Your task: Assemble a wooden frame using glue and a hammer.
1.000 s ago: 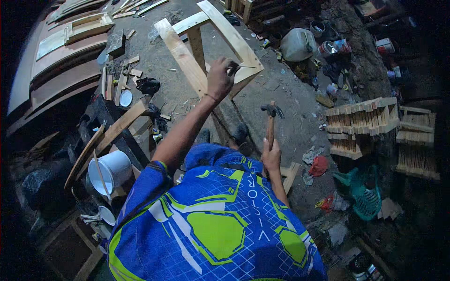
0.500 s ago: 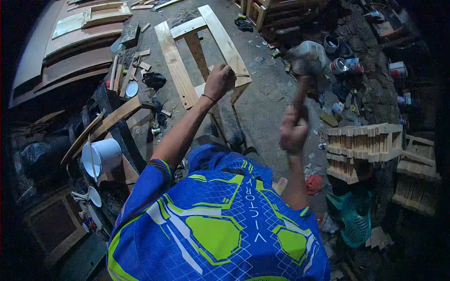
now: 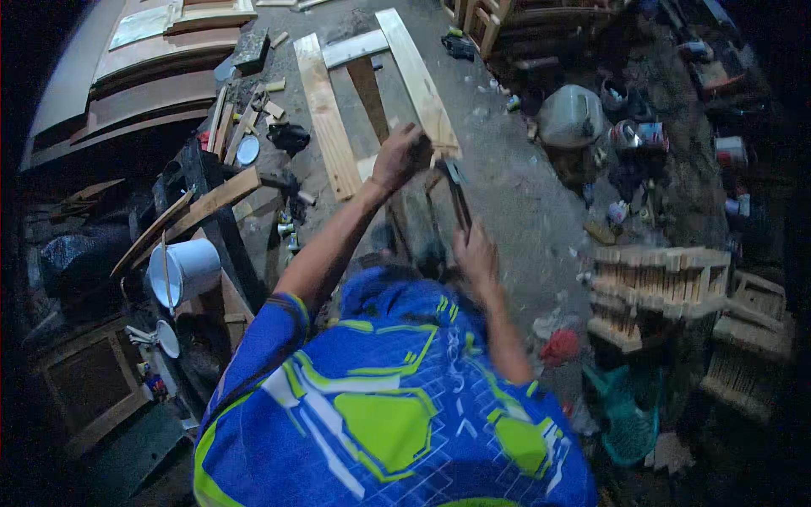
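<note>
A: Report left hand status

B: Left hand is extended forward, fingers curled and pressed down on the near end of the frame. Whether it pinches a nail cannot be determined; the fingertips are hidden

A: Right hand?

B: Right hand is closed in a fist around the hammer handle. The hammer head is up near the left hand, just beside the frame's near corner. Contact between head and wood cannot be confirmed

A: Frame location and layout?

B: The frame lies flat on the concrete floor ahead of the person. It consists of two long pale planks running away from the person, joined by a short crosspiece at the far end, with a darker slat between them

A: Surroundings?

B: Left: a white bucket near a tilted beam, and small wood offcuts. Right: a grey jug, slatted crates, a teal basket
</note>
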The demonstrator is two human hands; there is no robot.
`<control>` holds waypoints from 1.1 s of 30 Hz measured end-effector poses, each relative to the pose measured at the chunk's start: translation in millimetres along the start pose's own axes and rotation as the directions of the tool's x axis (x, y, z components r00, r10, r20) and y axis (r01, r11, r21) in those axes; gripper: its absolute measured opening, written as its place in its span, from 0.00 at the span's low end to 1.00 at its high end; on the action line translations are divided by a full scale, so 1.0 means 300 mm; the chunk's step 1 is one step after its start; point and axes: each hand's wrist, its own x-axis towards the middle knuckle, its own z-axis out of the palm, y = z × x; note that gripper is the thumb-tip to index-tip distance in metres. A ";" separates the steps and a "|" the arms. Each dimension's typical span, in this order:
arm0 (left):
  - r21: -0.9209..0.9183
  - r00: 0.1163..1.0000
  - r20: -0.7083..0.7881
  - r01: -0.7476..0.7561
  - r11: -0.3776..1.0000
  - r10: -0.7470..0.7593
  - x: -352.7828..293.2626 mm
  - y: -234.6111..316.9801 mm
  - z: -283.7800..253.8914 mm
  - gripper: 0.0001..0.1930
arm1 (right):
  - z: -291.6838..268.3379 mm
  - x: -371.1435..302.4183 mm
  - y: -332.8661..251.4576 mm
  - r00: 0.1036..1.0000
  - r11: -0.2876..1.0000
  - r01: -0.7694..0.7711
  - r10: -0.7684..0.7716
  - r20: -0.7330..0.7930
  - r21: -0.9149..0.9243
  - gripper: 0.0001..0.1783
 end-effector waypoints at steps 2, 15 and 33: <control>0.017 0.998 0.040 0.049 0.999 -0.050 0.000 0.001 0.004 0.12 | 0.057 -0.017 0.061 0.997 0.994 -0.056 0.061 -0.042 0.096 0.19; 0.070 0.991 -0.128 0.039 0.997 -0.030 0.027 0.021 0.018 0.07 | -0.766 0.146 -0.081 0.914 -0.263 0.294 -0.203 -0.351 0.919 0.17; 0.026 0.988 -0.111 0.109 0.994 -0.105 0.005 -0.001 0.002 0.09 | -0.231 0.160 0.004 0.900 0.960 0.219 -0.130 -0.417 0.173 0.13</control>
